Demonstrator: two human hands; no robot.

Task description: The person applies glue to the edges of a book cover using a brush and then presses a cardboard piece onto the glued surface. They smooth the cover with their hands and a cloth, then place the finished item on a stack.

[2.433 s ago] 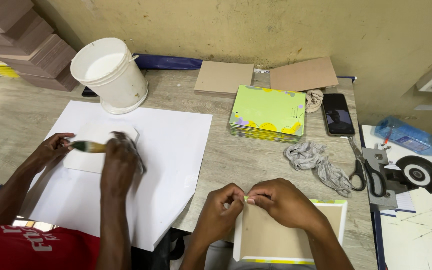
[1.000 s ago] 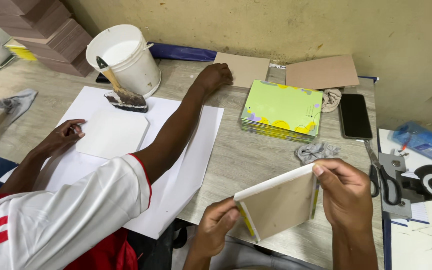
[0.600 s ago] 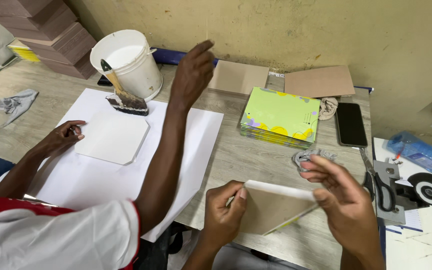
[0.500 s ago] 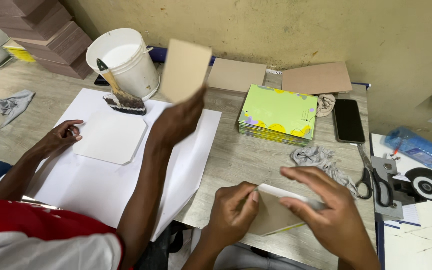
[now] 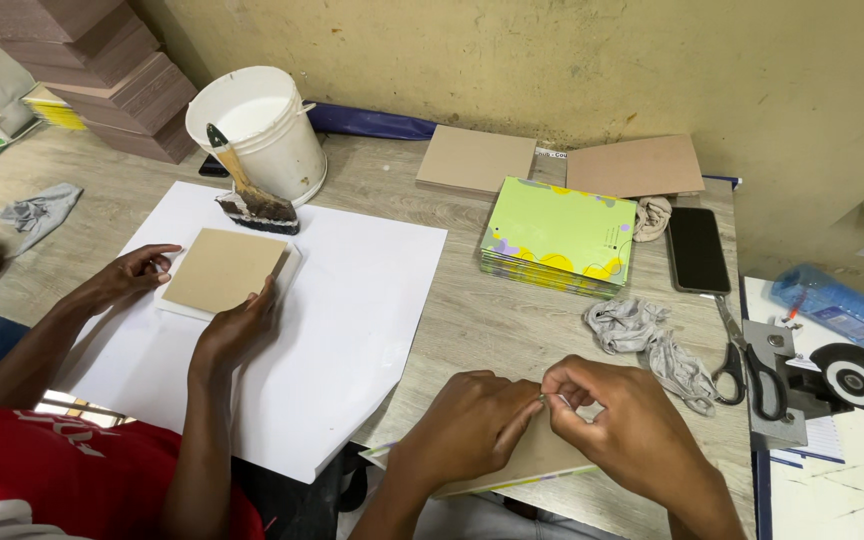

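At far left, a grey rag [image 5: 37,210] lies on the worktop [image 5: 472,320] below stacked brown boards [image 5: 102,75]. A co-worker in a red shirt [image 5: 82,470] presses a tan card [image 5: 224,268] flat with both hands onto a large white sheet [image 5: 352,300]; a glue brush [image 5: 247,195] lies just above it, beside a white bucket [image 5: 262,125]. At centre foreground, our left hand [image 5: 467,425] and right hand [image 5: 617,430] meet fingertip to fingertip, each pinched on the upper edge of a flat board cover [image 5: 532,462] lying at the near edge of the worktop, partly hidden under the hands. Beyond them sits a stack of green-covered books [image 5: 562,235], with two loose brown cards [image 5: 552,160] behind. To the right lie crumpled grey cloth [image 5: 642,335], a black phone [image 5: 697,250] and scissors [image 5: 747,360].
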